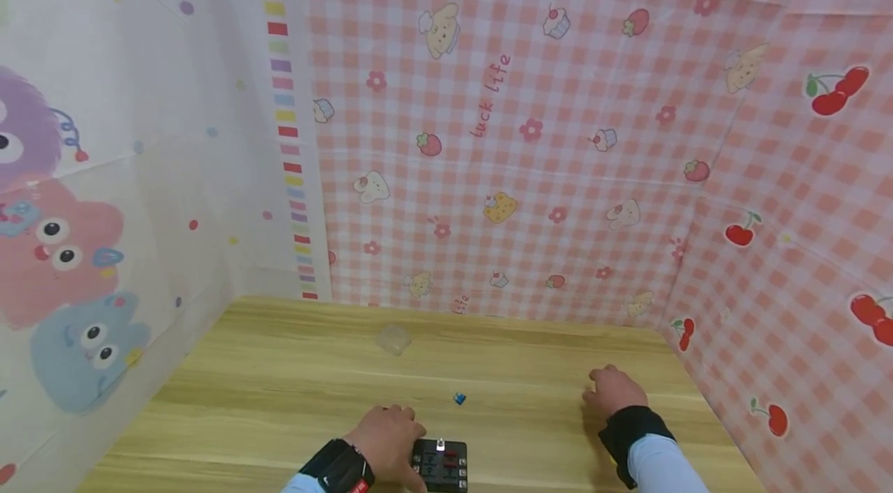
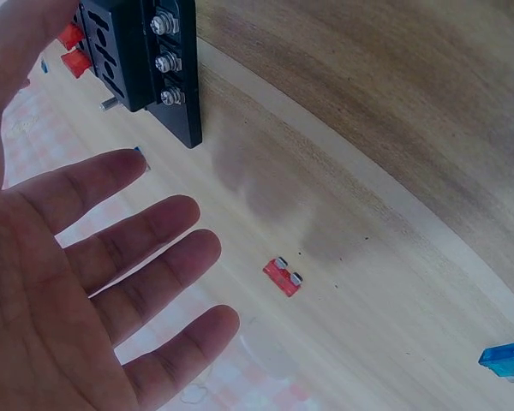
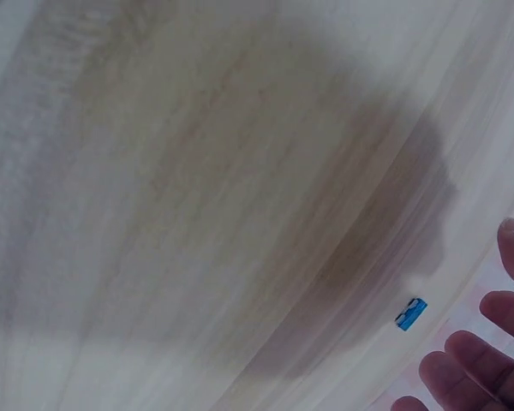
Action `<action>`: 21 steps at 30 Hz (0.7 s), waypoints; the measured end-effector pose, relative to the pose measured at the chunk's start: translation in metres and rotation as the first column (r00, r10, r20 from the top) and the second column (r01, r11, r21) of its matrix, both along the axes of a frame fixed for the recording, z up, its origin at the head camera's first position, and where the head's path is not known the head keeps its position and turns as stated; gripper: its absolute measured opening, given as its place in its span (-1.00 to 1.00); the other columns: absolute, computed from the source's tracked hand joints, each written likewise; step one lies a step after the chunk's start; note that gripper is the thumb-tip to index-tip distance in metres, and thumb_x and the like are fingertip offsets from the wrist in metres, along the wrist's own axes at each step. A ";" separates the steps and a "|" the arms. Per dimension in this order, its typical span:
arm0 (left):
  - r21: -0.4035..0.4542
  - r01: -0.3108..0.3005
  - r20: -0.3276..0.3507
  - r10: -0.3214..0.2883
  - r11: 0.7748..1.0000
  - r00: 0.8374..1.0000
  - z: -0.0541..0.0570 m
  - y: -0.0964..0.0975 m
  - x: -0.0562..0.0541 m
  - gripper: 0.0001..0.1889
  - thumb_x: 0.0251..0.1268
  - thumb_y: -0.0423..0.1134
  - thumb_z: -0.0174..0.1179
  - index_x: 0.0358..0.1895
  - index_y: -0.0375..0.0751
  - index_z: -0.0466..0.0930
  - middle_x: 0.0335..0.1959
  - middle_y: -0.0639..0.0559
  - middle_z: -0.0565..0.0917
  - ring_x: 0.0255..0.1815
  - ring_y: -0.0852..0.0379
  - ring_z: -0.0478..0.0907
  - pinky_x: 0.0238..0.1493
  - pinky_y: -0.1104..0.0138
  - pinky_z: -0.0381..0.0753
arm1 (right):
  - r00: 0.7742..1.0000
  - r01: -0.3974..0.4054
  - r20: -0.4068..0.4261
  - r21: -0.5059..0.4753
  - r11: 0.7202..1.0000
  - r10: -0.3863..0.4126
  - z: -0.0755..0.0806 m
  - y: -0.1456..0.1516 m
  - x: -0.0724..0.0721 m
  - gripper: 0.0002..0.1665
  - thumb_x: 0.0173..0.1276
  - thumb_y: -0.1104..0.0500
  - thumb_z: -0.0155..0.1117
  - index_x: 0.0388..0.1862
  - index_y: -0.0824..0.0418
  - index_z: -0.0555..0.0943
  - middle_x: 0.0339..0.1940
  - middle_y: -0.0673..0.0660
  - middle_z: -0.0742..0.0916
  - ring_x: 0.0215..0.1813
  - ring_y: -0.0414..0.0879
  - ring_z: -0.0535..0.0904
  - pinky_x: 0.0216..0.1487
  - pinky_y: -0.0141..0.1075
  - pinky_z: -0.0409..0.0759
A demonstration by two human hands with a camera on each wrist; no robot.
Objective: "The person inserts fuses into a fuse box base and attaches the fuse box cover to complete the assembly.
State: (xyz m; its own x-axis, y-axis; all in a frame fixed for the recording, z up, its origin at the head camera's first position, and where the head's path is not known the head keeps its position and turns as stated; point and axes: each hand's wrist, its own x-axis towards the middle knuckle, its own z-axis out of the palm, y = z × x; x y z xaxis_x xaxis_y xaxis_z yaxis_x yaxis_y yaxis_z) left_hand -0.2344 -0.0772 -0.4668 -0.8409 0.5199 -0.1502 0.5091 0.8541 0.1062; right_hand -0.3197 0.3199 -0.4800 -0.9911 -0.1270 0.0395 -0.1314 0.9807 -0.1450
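A black fuse block [image 1: 441, 466] with red and dark fuses and metal screw terminals lies at the near edge of the head view. Beside it on the left is my left hand [image 1: 385, 437], fingers extended and spread, its thumb at the block's near side; whether the thumb touches cannot be told. The left wrist view shows the block [image 2: 124, 56] close to that thumb, a red blade fuse [image 2: 283, 276] and a blue blade fuse [image 2: 505, 360] on the table. My right hand [image 1: 615, 391] hovers at the right, fingers loosely bent around nothing. A blue fuse [image 3: 411, 313] lies near its fingertips in the right wrist view.
Farther back on the wooden table [image 1: 293, 353] lies a clear plastic piece [image 1: 394, 339]. A small blue fuse [image 1: 459, 398] is between the hands. Patterned cloth walls [image 1: 516, 167] enclose the table at the back and both sides.
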 end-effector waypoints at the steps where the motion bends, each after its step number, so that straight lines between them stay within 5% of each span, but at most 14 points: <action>1: -0.001 0.002 -0.003 -0.002 1.000 1.000 -0.001 0.000 0.000 -0.31 -0.25 0.36 0.49 -0.05 -0.01 0.72 -0.35 0.16 0.51 -0.34 0.19 0.39 -0.19 0.20 0.51 | 1.000 -0.001 -0.001 0.003 1.000 0.001 -0.001 0.001 -0.001 -0.59 0.22 0.19 0.40 -0.03 0.43 0.63 -0.19 0.36 0.65 -0.13 0.25 0.63 -0.05 0.11 0.56; 21: 0.000 -0.002 0.018 0.002 1.000 1.000 -0.003 -0.004 0.000 -0.37 -0.24 0.33 0.49 -0.13 -0.03 0.72 -0.41 0.19 0.45 -0.37 0.21 0.36 -0.23 0.25 0.46 | 0.995 -0.073 -0.064 0.022 0.997 0.074 -0.011 0.001 -0.011 -0.67 0.18 0.33 0.34 -0.11 0.52 0.61 -0.24 0.41 0.63 -0.25 0.23 0.65 -0.10 0.07 0.59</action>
